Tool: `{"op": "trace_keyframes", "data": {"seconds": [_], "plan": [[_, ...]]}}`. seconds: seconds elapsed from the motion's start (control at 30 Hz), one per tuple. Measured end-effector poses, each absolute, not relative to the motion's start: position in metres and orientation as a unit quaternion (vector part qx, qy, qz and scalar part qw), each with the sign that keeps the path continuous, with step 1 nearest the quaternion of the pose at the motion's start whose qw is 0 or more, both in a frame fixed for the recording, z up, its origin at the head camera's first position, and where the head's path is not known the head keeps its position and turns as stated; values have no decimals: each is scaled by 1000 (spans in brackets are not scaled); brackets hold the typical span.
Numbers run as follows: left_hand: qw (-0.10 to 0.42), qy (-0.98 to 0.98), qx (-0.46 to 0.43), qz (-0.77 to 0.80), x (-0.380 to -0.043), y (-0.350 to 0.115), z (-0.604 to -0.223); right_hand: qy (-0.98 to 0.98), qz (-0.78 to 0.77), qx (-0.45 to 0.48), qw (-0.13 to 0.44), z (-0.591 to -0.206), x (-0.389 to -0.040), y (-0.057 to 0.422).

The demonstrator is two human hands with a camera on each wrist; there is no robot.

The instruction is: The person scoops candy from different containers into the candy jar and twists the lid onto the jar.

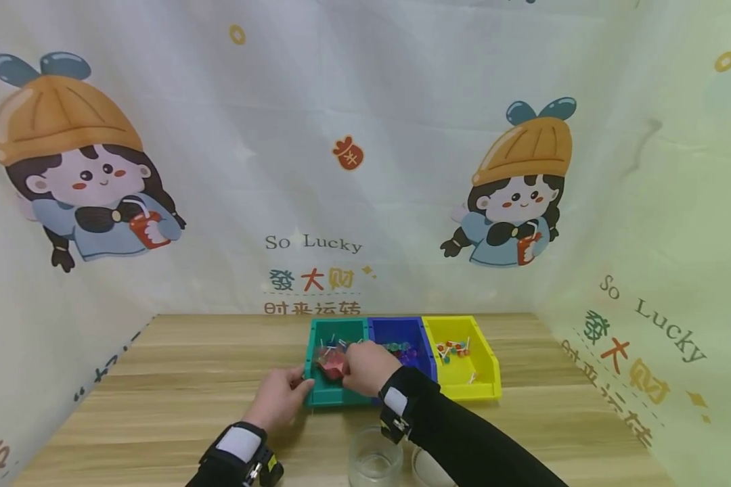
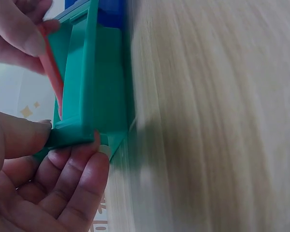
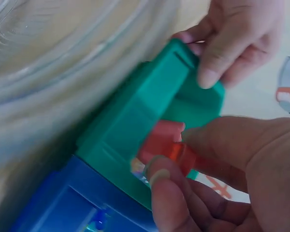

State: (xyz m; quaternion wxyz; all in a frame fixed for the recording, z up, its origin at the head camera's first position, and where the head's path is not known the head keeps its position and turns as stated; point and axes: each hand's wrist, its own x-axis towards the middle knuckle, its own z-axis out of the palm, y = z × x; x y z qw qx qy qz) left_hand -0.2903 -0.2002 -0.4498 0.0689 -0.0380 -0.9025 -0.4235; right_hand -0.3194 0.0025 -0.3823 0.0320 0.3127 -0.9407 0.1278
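Observation:
In the head view, my right hand reaches into the green bin and pinches a small red plastic scoop between thumb and fingers. The right wrist view shows the scoop tilted inside the bin, partly hidden by the fingers. Small pieces with pale sticks lie in the back of that bin. My left hand grips the bin's front left corner; in the left wrist view its thumb is on top of the green rim and the fingers curl beneath.
Joined on the right are a blue bin with green and purple pieces and a yellow bin with small stick-ended pieces. A clear glass jar stands in front, near a round white lid beneath the right forearm. Printed cloth hangs behind the table.

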Motion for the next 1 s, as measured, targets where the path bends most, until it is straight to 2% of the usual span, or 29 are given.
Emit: {"op": "trace_keyframes", "data": {"seconds": [0.23, 0.3, 0.33, 0.43, 0.47, 0.6, 0.7, 0.8, 0.93, 1.0], "plan": [[61, -901, -29, -429, -292, -200, -451, -942, 128, 296, 92, -440, -372, -10], [60, -901, -29, -430, -291, -200, -450, -951, 141, 264, 72, -443, -376, -13], [56, -899, -27, -433, -290, -200, -450, -960, 141, 239, 42, -434, -368, -16], [44, -895, -25, -443, -289, -200, -448, -968, 149, 202, 21, -432, -366, -18], [42, -894, -25, -445, -289, -200, -448, -969, 147, 198, 24, -438, -373, -19], [54, -896, -28, -440, -289, -200, -447, -965, 111, 218, 95, -462, -399, -19], [59, -898, -31, -435, -289, -200, -448, -965, 92, 222, 103, -434, -372, -19], [51, -896, -27, -440, -288, -201, -449, -969, 81, 219, 85, -439, -380, -23], [57, -898, -33, -436, -288, -202, -448, -965, 78, 234, 84, -488, -442, -26], [64, -898, -37, -434, -288, -203, -448, -966, 88, 236, 67, -487, -449, -28]]}}
